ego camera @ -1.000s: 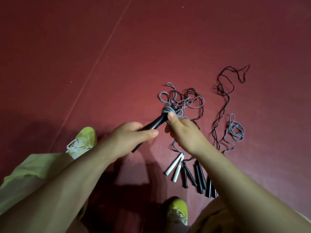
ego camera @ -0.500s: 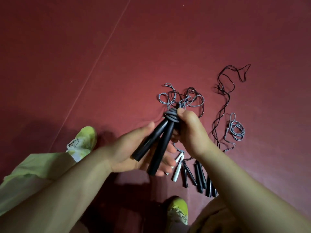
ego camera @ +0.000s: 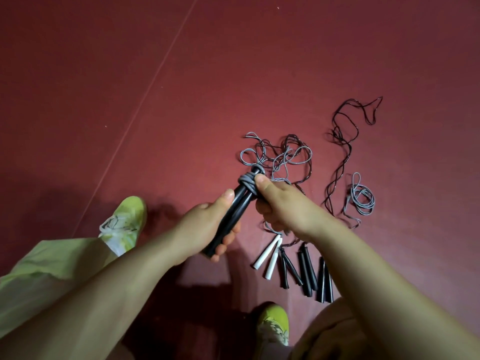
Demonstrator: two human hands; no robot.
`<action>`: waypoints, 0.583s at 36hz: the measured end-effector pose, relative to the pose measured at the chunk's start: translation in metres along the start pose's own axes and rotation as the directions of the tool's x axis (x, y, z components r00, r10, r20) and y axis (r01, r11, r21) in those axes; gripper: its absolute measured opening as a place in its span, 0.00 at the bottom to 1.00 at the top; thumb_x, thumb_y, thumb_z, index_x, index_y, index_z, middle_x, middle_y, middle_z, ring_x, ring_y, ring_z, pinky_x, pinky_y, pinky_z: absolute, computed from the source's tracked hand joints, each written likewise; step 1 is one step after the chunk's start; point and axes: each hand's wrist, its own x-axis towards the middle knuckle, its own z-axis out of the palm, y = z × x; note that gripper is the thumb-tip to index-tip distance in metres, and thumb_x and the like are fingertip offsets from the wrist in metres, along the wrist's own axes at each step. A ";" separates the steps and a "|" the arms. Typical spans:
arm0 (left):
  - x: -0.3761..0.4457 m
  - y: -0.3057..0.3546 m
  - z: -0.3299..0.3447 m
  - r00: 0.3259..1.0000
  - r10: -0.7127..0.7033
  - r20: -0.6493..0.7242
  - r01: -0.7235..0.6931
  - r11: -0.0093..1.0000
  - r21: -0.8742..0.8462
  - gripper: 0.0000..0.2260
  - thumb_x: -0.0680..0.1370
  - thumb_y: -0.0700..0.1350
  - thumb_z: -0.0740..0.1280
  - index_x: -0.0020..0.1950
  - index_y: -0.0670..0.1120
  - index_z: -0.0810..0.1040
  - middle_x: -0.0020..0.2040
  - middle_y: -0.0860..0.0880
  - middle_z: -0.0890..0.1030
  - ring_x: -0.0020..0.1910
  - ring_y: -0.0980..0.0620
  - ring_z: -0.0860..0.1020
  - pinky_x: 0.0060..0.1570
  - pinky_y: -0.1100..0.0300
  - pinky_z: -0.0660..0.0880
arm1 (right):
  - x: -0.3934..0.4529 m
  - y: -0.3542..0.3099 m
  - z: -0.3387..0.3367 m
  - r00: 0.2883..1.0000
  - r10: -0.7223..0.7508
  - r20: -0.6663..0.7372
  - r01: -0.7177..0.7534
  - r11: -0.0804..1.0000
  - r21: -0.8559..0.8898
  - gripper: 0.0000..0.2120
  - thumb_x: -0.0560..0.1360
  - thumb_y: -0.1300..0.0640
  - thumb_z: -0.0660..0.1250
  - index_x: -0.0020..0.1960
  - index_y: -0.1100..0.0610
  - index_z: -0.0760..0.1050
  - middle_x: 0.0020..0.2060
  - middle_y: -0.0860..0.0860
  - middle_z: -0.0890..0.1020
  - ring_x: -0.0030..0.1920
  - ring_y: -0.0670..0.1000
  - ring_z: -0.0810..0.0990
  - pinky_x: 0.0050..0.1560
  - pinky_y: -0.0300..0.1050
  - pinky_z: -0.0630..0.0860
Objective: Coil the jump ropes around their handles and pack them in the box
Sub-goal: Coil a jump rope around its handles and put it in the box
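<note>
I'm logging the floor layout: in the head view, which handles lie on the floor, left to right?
White handles → black pair splayed in a V → black pair → black pair, partly hidden by the right forearm.

- black handles [ego camera: 235, 213] in the hands, frame centre: smooth, slightly glossy, plastic-looking
- grey cord [ego camera: 248, 183] wound at their top: matt, rubbery look
- white handles [ego camera: 267, 253] lower centre: matt plastic look
- dark cord [ego camera: 342, 157] right of centre: thin, glossy sheen
- floor [ego camera: 130, 74]: dark red, smooth, matt
- trousers [ego camera: 44, 266] lower left: pale green cloth, matt
- shoes [ego camera: 124, 219]: yellow-green fabric, white laces
</note>
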 end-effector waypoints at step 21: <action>0.009 -0.011 -0.008 0.878 0.458 -0.141 -0.143 0.530 0.836 0.22 0.72 0.67 0.58 0.52 0.49 0.70 0.48 0.49 0.78 0.52 0.44 0.77 0.44 0.55 0.70 | 0.009 0.005 0.008 0.979 0.105 -0.173 -0.105 0.994 0.010 0.20 0.76 0.41 0.61 0.33 0.55 0.69 0.18 0.43 0.64 0.18 0.42 0.59 0.29 0.41 0.55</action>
